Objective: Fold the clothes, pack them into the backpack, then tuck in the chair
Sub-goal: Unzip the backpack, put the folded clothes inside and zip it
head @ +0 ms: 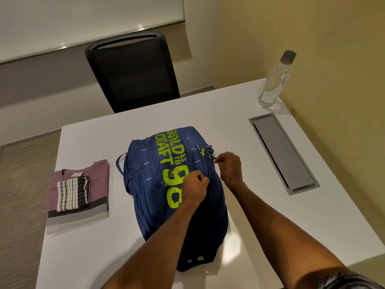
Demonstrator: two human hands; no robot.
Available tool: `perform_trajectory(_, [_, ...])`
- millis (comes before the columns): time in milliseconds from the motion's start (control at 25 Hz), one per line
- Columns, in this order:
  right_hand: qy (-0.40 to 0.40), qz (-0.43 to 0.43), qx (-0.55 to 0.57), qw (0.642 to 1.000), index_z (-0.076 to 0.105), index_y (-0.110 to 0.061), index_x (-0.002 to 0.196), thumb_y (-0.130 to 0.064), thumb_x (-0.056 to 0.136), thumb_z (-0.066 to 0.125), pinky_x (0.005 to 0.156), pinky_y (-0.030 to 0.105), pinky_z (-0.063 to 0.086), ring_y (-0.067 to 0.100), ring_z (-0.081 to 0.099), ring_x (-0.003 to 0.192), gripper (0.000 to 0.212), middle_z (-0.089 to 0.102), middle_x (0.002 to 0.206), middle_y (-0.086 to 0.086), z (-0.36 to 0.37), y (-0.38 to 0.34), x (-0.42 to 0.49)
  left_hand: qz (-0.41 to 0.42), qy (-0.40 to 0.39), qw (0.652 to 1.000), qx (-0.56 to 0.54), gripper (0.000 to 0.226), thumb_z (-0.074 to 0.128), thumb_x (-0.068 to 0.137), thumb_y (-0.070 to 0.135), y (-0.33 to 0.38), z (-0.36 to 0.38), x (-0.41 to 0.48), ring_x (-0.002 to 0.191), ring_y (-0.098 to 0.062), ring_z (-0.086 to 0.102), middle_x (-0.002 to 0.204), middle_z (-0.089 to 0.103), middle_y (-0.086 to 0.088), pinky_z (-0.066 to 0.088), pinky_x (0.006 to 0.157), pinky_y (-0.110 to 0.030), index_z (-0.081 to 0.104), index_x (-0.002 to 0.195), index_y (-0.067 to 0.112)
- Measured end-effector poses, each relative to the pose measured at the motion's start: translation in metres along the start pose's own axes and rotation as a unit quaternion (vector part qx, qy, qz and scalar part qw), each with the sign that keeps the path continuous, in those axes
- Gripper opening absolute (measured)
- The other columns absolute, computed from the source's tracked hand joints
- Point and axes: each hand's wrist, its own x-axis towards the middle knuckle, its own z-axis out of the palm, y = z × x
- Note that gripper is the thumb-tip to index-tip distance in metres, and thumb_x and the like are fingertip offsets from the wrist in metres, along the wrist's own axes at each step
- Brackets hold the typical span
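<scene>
Two garments folded, none packed: purple shirt (pixel 83 180) lies flat at the left edge of the table (pixel 239 126), striped cloth (pixel 73 192) stacked on it. Backpack (pixel 158 180) lies flat mid-table, just right of the pile, apart from it. Left hand (pixel 194 185) bunches the bag's fabric, fingers (pixel 201 178) curled tight on it; right hand (pixel 229 167) pinches the zipper pull (pixel 213 157) between thumb and fingertips. Dark slit beside the left hand suggests the zip is partly open; how far, cannot tell. Judged stage: opening the bag. Left to do: load both pieces, close up, tuck the chair (pixel 133 74), which stands behind the far edge, seat hidden. Room: bare strip between bag and the grey cable hatch (pixel 283 153); bottle (pixel 273 84) well apart in the far right corner. Pile's near corner sits close to the left edge; slide it inward, not outward.
</scene>
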Motion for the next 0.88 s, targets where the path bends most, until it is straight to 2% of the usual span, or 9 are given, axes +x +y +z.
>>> perform_trajectory(160, [-0.004, -0.033, -0.031, 0.999, 0.079, -0.006, 0.085, 0.008, 0.086, 0.062, 0.072, 0.033, 0.047, 0.024, 0.063, 0.086, 0.022, 0.072, 0.088, 0.012, -0.004, 0.008, -0.017, 0.010, -0.008, 1.000, -0.001, 0.023, 0.065, 0.089, 0.014, 0.002, -0.002, 0.001, 0.060, -0.014, 0.048, 0.068, 0.061, -0.010, 0.044, 0.056, -0.033, 0.058, 0.069, 0.007])
perform_trajectory(240, [-0.001, -0.030, -0.030, 0.999, 0.076, -0.004, 0.087, 0.006, 0.085, 0.065, 0.073, 0.037, 0.049, 0.029, 0.063, 0.086, 0.015, 0.070, 0.089, 0.014, -0.002, 0.010, -0.016, 0.013, -0.009, 1.000, 0.000, 0.026, 0.065, 0.091, 0.013, 0.003, -0.005, -0.001, 0.059, -0.013, 0.047, 0.067, 0.058, -0.007, 0.043, 0.055, -0.029, 0.055, 0.067, 0.011])
perform_trajectory(320, [-0.016, -0.030, -0.021, 0.999, 0.067, -0.002, 0.091, 0.001, 0.086, 0.069, 0.069, 0.039, 0.047, 0.030, 0.059, 0.083, 0.006, 0.065, 0.090, 0.014, 0.000, 0.007, -0.013, 0.015, -0.011, 1.000, 0.000, 0.026, 0.065, 0.091, 0.013, 0.001, -0.006, 0.000, 0.060, -0.014, 0.047, 0.067, 0.058, -0.009, 0.046, 0.056, -0.035, 0.057, 0.067, 0.008])
perform_trajectory(400, [-0.050, -0.013, -0.004, 0.999, 0.057, -0.003, 0.095, -0.002, 0.086, 0.070, 0.062, 0.031, 0.038, 0.026, 0.051, 0.081, 0.016, 0.057, 0.092, 0.010, 0.002, 0.003, -0.004, 0.018, -0.010, 1.000, -0.005, 0.023, 0.065, 0.089, 0.012, 0.000, -0.006, 0.002, 0.060, -0.015, 0.047, 0.067, 0.059, -0.012, 0.051, 0.061, -0.044, 0.059, 0.069, 0.001])
perform_trajectory(520, [-0.107, 0.038, 0.025, 0.993, 0.052, -0.006, 0.098, 0.002, 0.088, 0.061, 0.059, 0.030, 0.036, 0.029, 0.053, 0.081, 0.016, 0.060, 0.095, 0.011, 0.011, -0.006, 0.013, 0.017, -0.011, 1.000, -0.012, 0.022, 0.065, 0.087, 0.011, -0.002, -0.008, 0.003, 0.058, -0.015, 0.047, 0.063, 0.058, -0.008, 0.051, 0.060, -0.042, 0.059, 0.069, 0.002])
perform_trajectory(680, [-0.161, 0.053, 0.025, 0.985, 0.058, -0.008, 0.137, 0.003, 0.094, 0.051, 0.093, 0.037, 0.050, 0.035, 0.062, 0.118, 0.045, 0.065, 0.133, 0.015, 0.023, -0.015, 0.025, 0.016, -0.019, 1.000, -0.018, 0.025, 0.065, 0.088, 0.011, -0.002, -0.011, 0.004, 0.057, -0.011, 0.048, 0.064, 0.060, -0.006, 0.044, 0.055, -0.029, 0.057, 0.064, 0.011])
perform_trajectory(720, [-0.164, 0.058, 0.020, 0.985, 0.062, -0.007, 0.136, 0.003, 0.094, 0.051, 0.096, 0.037, 0.050, 0.035, 0.063, 0.121, 0.044, 0.066, 0.134, 0.015, 0.026, -0.015, 0.026, 0.015, -0.019, 1.000, -0.018, 0.027, 0.065, 0.088, 0.011, -0.002, -0.011, 0.003, 0.057, -0.010, 0.047, 0.063, 0.058, -0.004, 0.042, 0.053, -0.026, 0.055, 0.063, 0.014])
perform_trajectory(800, [-0.148, 0.082, 0.009, 0.986, 0.069, -0.001, 0.108, 0.002, 0.093, 0.051, 0.082, 0.035, 0.050, 0.038, 0.067, 0.107, 0.023, 0.071, 0.116, 0.017, 0.029, -0.013, 0.026, 0.013, -0.024, 0.999, -0.017, 0.028, 0.065, 0.088, 0.010, -0.002, -0.011, 0.004, 0.055, -0.009, 0.046, 0.062, 0.056, -0.001, 0.040, 0.052, -0.023, 0.054, 0.062, 0.015])
perform_trajectory(880, [-0.144, 0.091, -0.030, 0.985, 0.060, -0.002, 0.090, -0.005, 0.096, 0.054, 0.071, 0.034, 0.045, 0.036, 0.064, 0.090, 0.009, 0.069, 0.103, 0.018, 0.028, -0.009, 0.024, 0.015, -0.027, 0.999, -0.015, 0.028, 0.066, 0.088, 0.010, -0.004, -0.010, 0.006, 0.056, -0.010, 0.047, 0.062, 0.056, -0.001, 0.042, 0.053, -0.025, 0.055, 0.063, 0.015])
